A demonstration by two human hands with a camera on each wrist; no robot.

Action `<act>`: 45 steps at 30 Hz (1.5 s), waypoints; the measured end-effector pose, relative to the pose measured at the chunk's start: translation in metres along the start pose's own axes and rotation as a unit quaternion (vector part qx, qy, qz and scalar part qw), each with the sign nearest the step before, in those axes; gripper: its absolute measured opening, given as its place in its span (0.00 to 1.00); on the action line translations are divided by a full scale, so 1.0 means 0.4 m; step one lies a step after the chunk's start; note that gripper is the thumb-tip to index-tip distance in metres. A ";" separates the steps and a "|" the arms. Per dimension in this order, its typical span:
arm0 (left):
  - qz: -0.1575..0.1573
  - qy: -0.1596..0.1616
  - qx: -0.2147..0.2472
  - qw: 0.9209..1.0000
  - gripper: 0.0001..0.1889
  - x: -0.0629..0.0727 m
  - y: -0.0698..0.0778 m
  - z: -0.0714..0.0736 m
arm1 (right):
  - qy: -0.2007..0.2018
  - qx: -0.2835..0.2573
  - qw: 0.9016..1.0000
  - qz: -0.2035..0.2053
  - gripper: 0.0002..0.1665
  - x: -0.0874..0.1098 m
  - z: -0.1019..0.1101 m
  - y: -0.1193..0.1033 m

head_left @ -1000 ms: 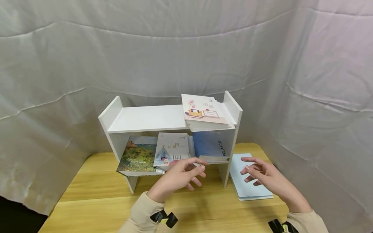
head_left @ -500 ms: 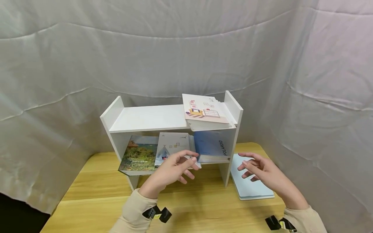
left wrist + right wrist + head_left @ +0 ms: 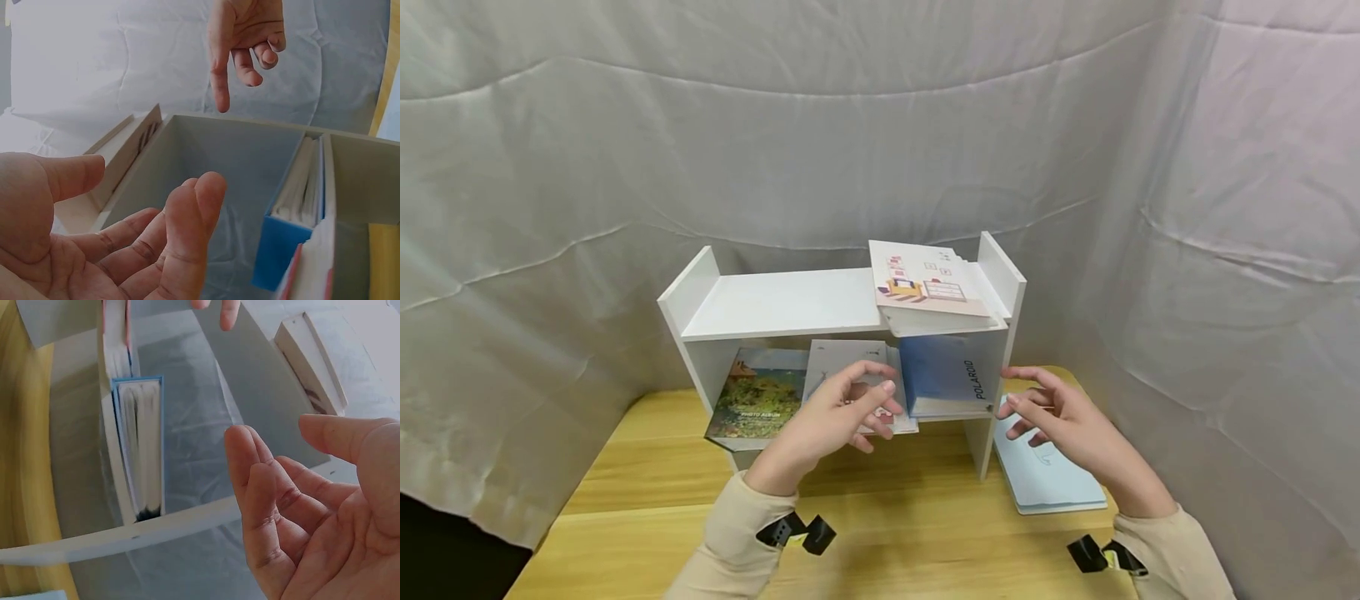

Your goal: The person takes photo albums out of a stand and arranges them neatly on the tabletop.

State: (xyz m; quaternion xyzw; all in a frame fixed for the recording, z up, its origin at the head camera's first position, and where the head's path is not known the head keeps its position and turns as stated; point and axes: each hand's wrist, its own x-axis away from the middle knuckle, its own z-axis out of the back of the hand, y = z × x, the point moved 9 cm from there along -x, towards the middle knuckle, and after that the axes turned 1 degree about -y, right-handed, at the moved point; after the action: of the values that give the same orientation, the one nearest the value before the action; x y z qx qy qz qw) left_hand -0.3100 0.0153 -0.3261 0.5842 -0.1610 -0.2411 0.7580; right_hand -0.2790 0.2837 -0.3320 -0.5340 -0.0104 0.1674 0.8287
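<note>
Grey satiny fabric backdrop behind and to the right. 1 yellow wood-grain tabletop, 1 white two-tier board shelf unit standing on it.

Covers facing up: 5. Lower tier, 3, left to right: photo album with a green landscape cover, white picture-cover book, blue album lettered POLAROID. Upper tier, right end: 1 white book with a pink-and-yellow room drawing, more white edges under it; can't count that stack. Tabletop, right of the unit: 1 pale-blue flat book.

Hands: 2, both released, fingers loosely bent, gripping nothing. Left hand is in front of the white picture-cover book, partly hiding it. Right hand is just right of the unit, over the far end of the pale-blue book. Beige sleeves: 2. Small black wrist devices: 2, one per wrist.

View differences: head gives the front covers and lettering. Both wrist views give palms, plus the blue album's white page block and a red-edged book next to it. Left wrist view catches part of the right hand at top; right wrist view gets only left fingertips.
</note>
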 end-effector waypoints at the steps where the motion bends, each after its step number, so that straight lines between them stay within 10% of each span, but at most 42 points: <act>1: -0.001 0.001 0.001 1.000 0.19 -0.001 0.004 0.002 | 0.000 0.002 1.000 0.004 0.30 -0.003 0.000 -0.007; 45: 0.001 -0.008 0.042 0.999 0.21 -0.047 0.096 0.012 | 0.016 0.025 1.000 -0.002 0.36 -0.060 0.017 -0.126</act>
State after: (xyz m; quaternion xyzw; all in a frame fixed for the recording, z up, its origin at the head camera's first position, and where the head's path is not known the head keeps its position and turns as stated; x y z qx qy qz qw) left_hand -0.3213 0.0294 -0.2871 0.6131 -0.1779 -0.2378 0.7321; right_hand -0.2896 0.2640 -0.2805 -0.5153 0.0061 0.1575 0.8424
